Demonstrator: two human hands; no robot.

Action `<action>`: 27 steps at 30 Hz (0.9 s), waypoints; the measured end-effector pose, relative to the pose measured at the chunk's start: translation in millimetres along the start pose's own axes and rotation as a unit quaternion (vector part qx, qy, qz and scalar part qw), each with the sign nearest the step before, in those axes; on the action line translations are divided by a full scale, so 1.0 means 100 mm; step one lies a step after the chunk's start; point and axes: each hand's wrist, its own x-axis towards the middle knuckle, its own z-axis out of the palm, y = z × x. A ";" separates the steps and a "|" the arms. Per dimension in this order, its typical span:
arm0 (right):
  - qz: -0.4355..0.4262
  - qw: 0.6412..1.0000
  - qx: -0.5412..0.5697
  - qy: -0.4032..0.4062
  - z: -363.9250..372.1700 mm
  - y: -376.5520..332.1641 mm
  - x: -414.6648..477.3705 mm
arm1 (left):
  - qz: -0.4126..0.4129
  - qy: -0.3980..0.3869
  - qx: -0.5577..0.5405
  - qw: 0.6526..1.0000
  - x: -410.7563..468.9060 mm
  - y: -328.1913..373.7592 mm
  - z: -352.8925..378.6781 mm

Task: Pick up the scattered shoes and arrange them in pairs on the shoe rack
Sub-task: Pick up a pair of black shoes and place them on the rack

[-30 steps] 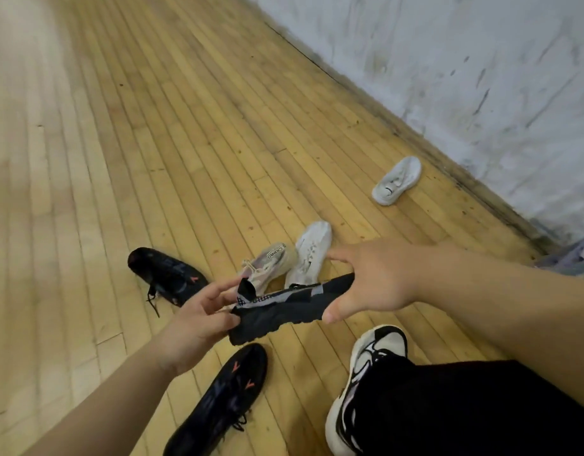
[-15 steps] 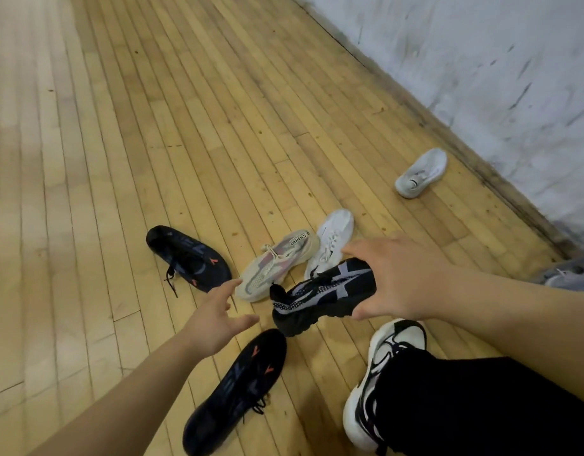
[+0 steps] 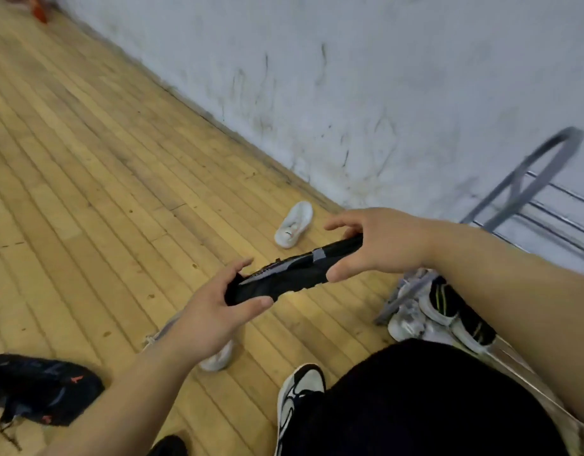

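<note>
I hold a black-and-grey sneaker (image 3: 293, 274) above the floor with both hands. My left hand (image 3: 214, 311) grips one end and my right hand (image 3: 376, 245) grips the other. The grey metal shoe rack (image 3: 527, 179) stands at the right against the wall, with a black shoe with yellow stripes (image 3: 458, 311) and a pale grey shoe (image 3: 409, 307) low on it. A white shoe (image 3: 293, 223) lies on the floor near the wall. A black shoe with orange marks (image 3: 43, 390) lies at lower left. A pale shoe (image 3: 218, 357) is mostly hidden under my left arm.
A scuffed white wall (image 3: 382, 77) runs along the wooden floor (image 3: 86, 176). My own black trouser leg (image 3: 432, 406) and white-and-black worn shoe (image 3: 300, 390) fill the lower right. A red object (image 3: 40, 11) sits at the far top left.
My left hand has taken hold of the black-and-grey sneaker again. The view has swung right toward the rack, and the sneaker has moved that way with both hands.
</note>
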 end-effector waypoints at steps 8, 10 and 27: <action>0.180 0.938 0.207 0.211 -0.33 1.41 -2.68 | 0.231 -0.225 0.194 0.926 0.16 2.11 1.52; 0.219 0.900 0.268 0.263 -0.12 1.72 -3.36 | 0.283 -0.280 0.252 0.882 -0.04 2.53 2.07; 0.506 0.569 0.526 0.379 3.82 2.83 -6.89 | 0.465 -0.608 0.407 0.498 -2.92 2.39 6.38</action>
